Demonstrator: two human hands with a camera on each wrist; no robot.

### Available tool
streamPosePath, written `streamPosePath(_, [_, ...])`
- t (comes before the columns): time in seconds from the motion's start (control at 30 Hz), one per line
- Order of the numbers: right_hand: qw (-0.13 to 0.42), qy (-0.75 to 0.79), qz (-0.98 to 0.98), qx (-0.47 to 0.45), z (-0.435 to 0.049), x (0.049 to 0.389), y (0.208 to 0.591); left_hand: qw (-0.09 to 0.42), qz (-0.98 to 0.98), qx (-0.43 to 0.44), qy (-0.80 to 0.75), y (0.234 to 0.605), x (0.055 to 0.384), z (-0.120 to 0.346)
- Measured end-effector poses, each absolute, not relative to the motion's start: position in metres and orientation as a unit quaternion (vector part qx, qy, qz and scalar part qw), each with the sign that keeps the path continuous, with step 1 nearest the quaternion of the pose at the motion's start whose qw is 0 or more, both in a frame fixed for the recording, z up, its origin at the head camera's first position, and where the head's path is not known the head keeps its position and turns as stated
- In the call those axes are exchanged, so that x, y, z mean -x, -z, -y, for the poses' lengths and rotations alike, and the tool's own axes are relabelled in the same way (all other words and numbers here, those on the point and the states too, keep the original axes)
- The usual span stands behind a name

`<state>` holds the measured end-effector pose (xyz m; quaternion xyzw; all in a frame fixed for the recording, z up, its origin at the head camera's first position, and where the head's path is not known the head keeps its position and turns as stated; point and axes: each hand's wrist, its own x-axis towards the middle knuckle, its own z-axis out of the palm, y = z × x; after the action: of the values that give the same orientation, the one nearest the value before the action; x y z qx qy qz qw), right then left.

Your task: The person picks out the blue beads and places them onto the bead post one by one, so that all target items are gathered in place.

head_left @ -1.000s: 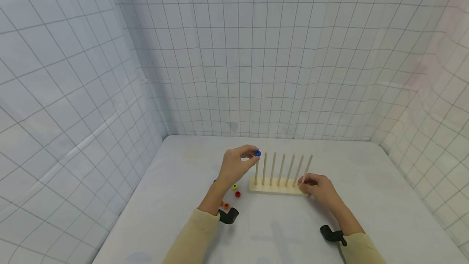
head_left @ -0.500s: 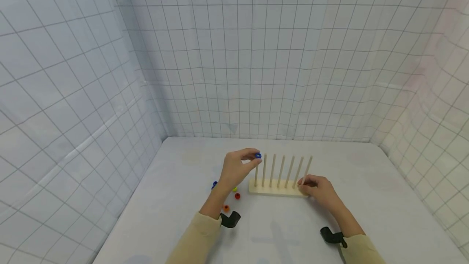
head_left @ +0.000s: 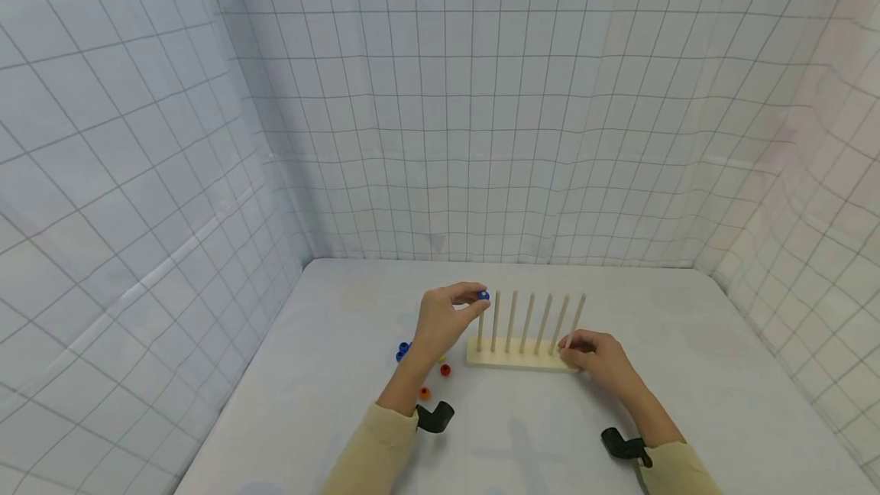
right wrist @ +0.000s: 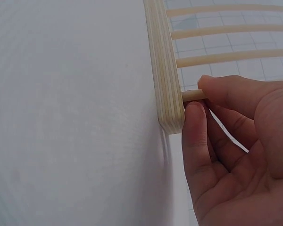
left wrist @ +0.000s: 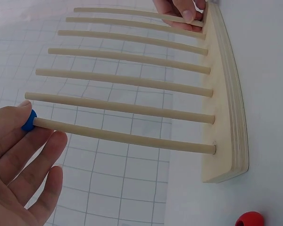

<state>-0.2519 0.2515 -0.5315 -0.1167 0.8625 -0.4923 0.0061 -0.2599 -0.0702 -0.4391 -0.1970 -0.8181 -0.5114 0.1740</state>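
Aloft, blue bead (left wrist: 29, 121) in left hand (head_left: 440, 323)

Free to pass over the white table (head_left: 536, 411) before the long, pale wooden base (head_left: 516, 361), and down onto the five middle ones of seven slender wooden rods (left wrist: 118, 135). Tight between neighbours. Blocked at the leftmost tip by left hand (head_left: 440, 321) and round blue bead (left wrist: 29, 121); low at the rightmost by right hand (head_left: 600, 357). Obstructed leftward by small round red bead (head_left: 445, 370).

Blue bead (left wrist: 29, 120), round, pinched by left hand (head_left: 441, 323) at tip of leftmost peg (left wrist: 127, 137). Pale wooden rack (head_left: 512, 358) upright on desk (head_left: 519, 418), seven pegs; right hand (head_left: 598, 354) pinches rightmost peg (head_left: 577, 315) near base.
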Motion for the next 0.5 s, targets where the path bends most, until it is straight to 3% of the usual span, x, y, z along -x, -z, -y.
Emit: streamPosePath(0.5, [0.001,0.492,-0.863,0.113,-0.2502,0.2504,0.5304,0.162,0.812,0.186,0.529,0.4465,0.259,0.0703])
